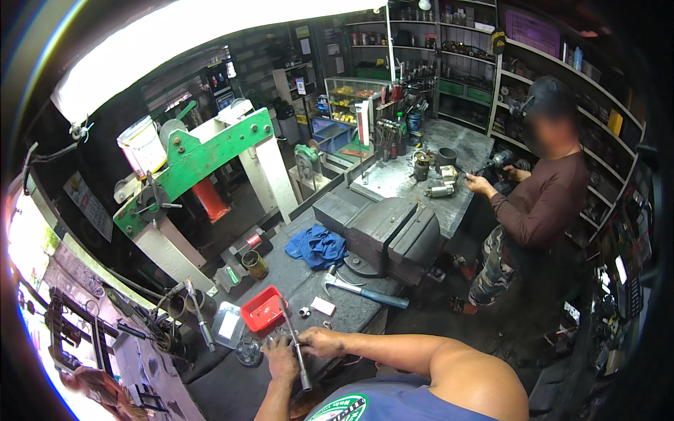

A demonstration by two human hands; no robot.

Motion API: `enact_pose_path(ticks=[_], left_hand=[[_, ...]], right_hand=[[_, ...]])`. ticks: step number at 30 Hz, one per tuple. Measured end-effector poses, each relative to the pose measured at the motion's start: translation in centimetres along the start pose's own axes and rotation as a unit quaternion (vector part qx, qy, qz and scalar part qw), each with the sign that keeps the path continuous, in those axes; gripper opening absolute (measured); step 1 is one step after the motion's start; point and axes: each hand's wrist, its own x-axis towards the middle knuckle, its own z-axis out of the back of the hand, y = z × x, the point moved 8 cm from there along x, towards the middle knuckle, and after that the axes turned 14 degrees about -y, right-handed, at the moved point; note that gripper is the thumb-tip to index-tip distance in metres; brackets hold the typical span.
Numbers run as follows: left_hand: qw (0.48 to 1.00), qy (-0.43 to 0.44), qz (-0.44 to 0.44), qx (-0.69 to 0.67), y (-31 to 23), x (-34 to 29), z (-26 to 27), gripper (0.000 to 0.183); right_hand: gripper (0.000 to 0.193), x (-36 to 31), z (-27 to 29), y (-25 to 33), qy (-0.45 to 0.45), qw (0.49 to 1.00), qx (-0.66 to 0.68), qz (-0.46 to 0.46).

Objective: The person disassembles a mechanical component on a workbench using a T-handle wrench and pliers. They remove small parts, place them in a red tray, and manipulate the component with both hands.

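Observation:
Over the near end of the workbench (pixel 365 324), my two hands work close together. My right hand (pixel 321 342) is closed with its fingertips at the shaft of a long metal socket wrench (pixel 302 368), which slants from the red tray's edge toward me. Just left of that shaft is my left hand (pixel 281 355), its darkened fingers curled around something that I cannot make out. Beside it lies a round black part (pixel 248 353). The red plastic tray (pixel 257 313) sits beyond my hands, with a small metal fitting (pixel 304 311) and a small white box (pixel 323 306) to its right.
A claw hammer (pixel 372 295) lies before a large bench vise (pixel 393 238), near a blue cloth (pixel 316 247). Left of the bench stands a green-and-white press frame (pixel 200 163). A co-worker (pixel 544 186) handles a power tool (pixel 498 161) at the metal table (pixel 463 144).

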Motion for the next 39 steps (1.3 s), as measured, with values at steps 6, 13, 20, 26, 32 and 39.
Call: enact_pose_path(ticks=[6,13,20,26,32,39], left_hand=[[0.999,0.001,-0.039,0.015,-0.5,-0.1,-0.7,0.045],[0.994,0.098,0.034,0.028,-0.8,0.0,0.2,0.049],[0.998,0.057,0.004,-0.014,-1.1,0.0,0.0,0.034],[0.998,-0.041,-0.002,-0.041,-1.2,-0.3,0.9,0.022],[0.999,0.016,0.007,-0.043,-0.9,-0.4,-0.8,0.019],[0.997,-0.031,0.010,-0.068,-0.2,-0.6,-1.4,0.054]], right_hand=[[0.027,-0.4,0.7,-0.6,-0.077,0.993,-0.091,0.008],[0.029,0.7,0.8,0.1,-0.030,0.996,0.069,-0.053],[0.016,0.7,1.2,0.1,-0.051,0.984,-0.133,0.105],[0.015,1.5,0.9,-0.7,-0.074,0.996,-0.045,-0.008],[0.020,0.6,1.2,3.0,0.013,0.960,-0.092,0.265],[0.019,1.8,-0.1,-0.3,-0.076,0.989,-0.107,0.065]])
